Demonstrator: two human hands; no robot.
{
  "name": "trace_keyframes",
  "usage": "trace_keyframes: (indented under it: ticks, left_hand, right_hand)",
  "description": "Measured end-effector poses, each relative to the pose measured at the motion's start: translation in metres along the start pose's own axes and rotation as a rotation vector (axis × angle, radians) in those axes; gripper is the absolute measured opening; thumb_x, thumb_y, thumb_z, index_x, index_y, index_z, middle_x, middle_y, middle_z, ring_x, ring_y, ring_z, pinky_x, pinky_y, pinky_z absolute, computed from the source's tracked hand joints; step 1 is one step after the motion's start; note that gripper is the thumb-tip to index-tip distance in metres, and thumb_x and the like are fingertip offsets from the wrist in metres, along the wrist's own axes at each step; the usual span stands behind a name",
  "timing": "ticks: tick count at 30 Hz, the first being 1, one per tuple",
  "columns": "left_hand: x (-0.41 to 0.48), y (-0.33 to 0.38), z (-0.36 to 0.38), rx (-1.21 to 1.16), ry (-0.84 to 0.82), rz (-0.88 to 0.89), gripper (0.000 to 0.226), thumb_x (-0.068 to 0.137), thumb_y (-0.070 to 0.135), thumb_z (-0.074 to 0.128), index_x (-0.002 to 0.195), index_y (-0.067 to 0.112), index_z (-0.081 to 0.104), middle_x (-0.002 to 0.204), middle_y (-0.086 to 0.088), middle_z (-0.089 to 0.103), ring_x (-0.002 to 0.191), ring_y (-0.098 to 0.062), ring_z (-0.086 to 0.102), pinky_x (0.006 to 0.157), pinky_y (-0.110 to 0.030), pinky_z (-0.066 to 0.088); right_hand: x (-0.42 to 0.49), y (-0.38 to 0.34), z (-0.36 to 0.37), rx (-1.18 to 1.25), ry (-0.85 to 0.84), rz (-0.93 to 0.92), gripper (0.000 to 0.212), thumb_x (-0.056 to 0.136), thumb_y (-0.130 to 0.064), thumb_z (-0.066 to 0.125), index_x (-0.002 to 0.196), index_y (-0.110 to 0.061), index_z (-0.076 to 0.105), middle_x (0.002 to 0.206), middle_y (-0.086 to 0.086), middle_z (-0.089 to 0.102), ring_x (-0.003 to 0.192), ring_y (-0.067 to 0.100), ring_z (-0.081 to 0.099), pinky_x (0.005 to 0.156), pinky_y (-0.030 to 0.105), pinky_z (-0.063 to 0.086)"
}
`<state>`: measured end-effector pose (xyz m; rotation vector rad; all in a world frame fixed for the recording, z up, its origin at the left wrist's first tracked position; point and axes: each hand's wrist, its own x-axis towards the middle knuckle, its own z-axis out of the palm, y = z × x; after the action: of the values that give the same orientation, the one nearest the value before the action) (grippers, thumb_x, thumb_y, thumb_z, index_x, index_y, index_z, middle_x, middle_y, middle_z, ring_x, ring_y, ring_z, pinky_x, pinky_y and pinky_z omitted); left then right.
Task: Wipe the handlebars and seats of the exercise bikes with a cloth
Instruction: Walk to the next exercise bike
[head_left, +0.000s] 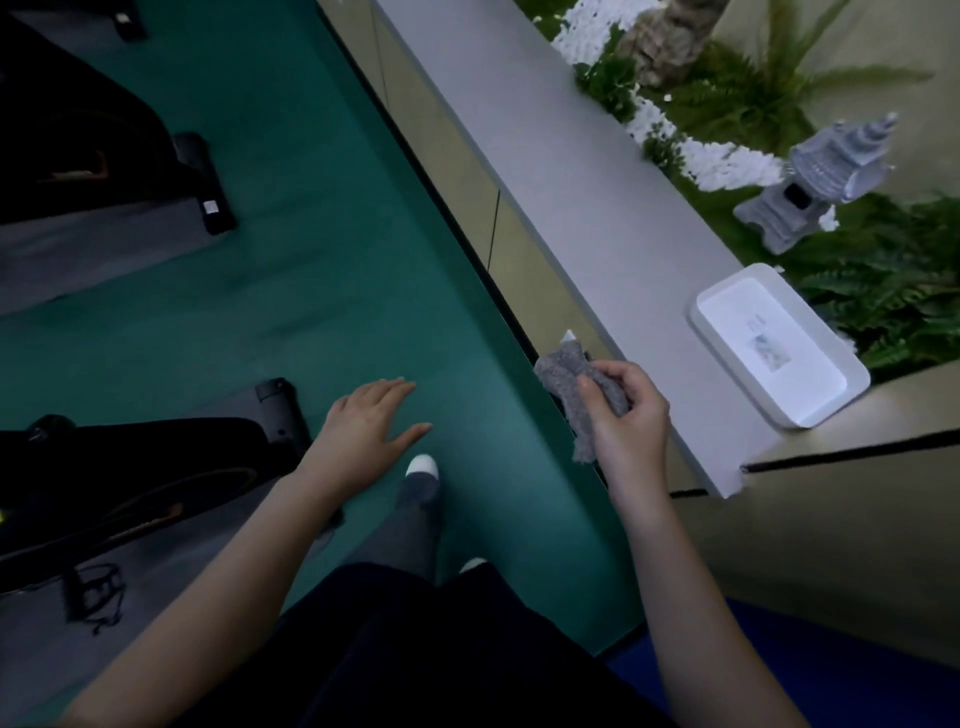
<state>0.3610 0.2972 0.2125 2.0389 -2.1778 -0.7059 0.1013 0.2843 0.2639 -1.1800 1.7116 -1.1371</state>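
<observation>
My right hand (626, 415) pinches a small grey cloth (563, 371), which hangs crumpled beside the grey ledge. My left hand (366, 431) hovers over the green floor with its fingers straight and spread, holding nothing. The dark base of one exercise bike (130, 467) lies at the lower left, just left of my left wrist. Another bike's base (104, 156) stands at the upper left. No handlebars or seats are in view.
A grey ledge (545, 171) runs diagonally on the right and carries a white tray (852, 387) near its end. Behind it are ferns, white pebbles and a stone lantern (815, 182). Green floor (311, 260) lies between bikes and ledge. My feet stand below.
</observation>
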Motion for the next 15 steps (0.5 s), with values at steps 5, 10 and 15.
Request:
trace_keyframes:
  ticks: [5, 10, 15]
  left_hand:
    - [0.061, -0.015, -0.01, 0.003, -0.016, -0.006, 0.063, 0.092, 0.053, 0.046, 0.145, 0.022, 0.035, 0.151, 0.002, 0.036, 0.14, -0.017, 0.029, 0.112, -0.037, 0.021]
    - [0.13, -0.037, -0.033, -0.011, -0.017, -0.037, 0.063, 0.092, 0.055, 0.044, 0.145, 0.022, 0.035, 0.15, 0.001, 0.037, 0.141, -0.017, 0.026, 0.112, -0.035, 0.018]
    - [0.187, -0.063, -0.062, -0.015, -0.001, -0.055, 0.061, 0.093, 0.054, 0.044, 0.144, 0.021, 0.036, 0.149, 0.001, 0.039, 0.141, -0.017, 0.026, 0.112, -0.035, 0.018]
  right_hand:
    - [0.059, -0.022, 0.04, -0.024, -0.019, -0.08, 0.009, 0.088, -0.01, 0.065, 0.095, -0.016, 0.066, 0.09, -0.013, 0.065, 0.083, -0.01, 0.058, 0.075, 0.008, 0.047]
    - [0.115, -0.048, 0.082, -0.059, -0.045, -0.089, 0.009, 0.088, -0.009, 0.065, 0.096, -0.013, 0.066, 0.091, -0.013, 0.065, 0.082, -0.014, 0.057, 0.071, 0.001, 0.041]
    - [0.165, -0.069, 0.121, -0.066, -0.054, -0.088, 0.011, 0.088, -0.008, 0.065, 0.096, -0.015, 0.065, 0.091, -0.013, 0.065, 0.084, -0.013, 0.057, 0.076, 0.004, 0.044]
